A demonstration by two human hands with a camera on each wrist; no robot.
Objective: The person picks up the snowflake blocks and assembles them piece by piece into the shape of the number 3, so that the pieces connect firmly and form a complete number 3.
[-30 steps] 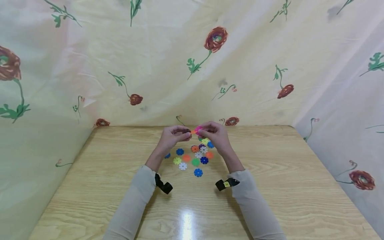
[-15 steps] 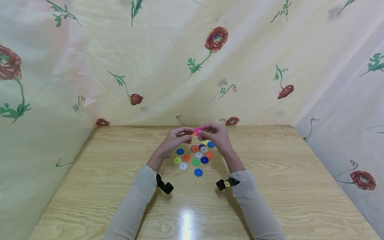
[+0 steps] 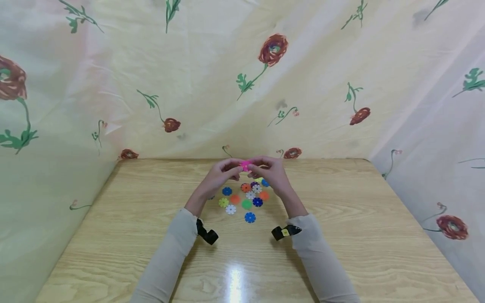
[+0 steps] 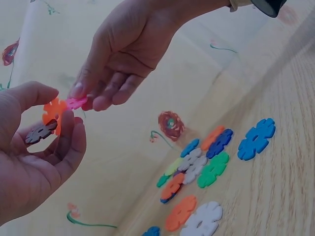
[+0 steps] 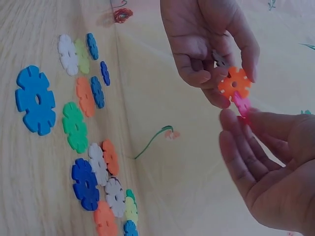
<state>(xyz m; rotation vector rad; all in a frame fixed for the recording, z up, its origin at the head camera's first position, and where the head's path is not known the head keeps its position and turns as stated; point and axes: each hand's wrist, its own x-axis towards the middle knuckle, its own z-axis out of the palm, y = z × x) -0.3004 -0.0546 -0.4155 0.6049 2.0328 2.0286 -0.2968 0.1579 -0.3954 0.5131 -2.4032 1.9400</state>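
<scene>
Above the far part of the table, both hands meet over notched snowflake discs. My left hand (image 3: 219, 174) pinches an orange snowflake disc (image 4: 52, 114) between thumb and fingers. A dark brown disc (image 4: 40, 132) joins it at an angle, close to the palm. Between the thumb and fingertips of my right hand (image 3: 272, 173) is a pink snowflake disc (image 5: 241, 104). Its edge meets the orange disc's rim; how deeply the slots engage I cannot tell. In the head view the pink disc shows between the fingertips, and the orange and brown ones are hidden.
Several loose snowflake discs lie flat on the wooden table (image 3: 341, 235) below the hands. A blue disc (image 3: 250, 217) is nearest, with a white disc (image 3: 230, 209) and a green disc (image 3: 247, 204) behind it. Flowered cloth (image 3: 212, 75) hangs behind the table.
The hands have come closer together, narrowing the gap between their fingertips. The pink disc has shifted slightly left, and the orange disc has gone out of sight in the head view.
</scene>
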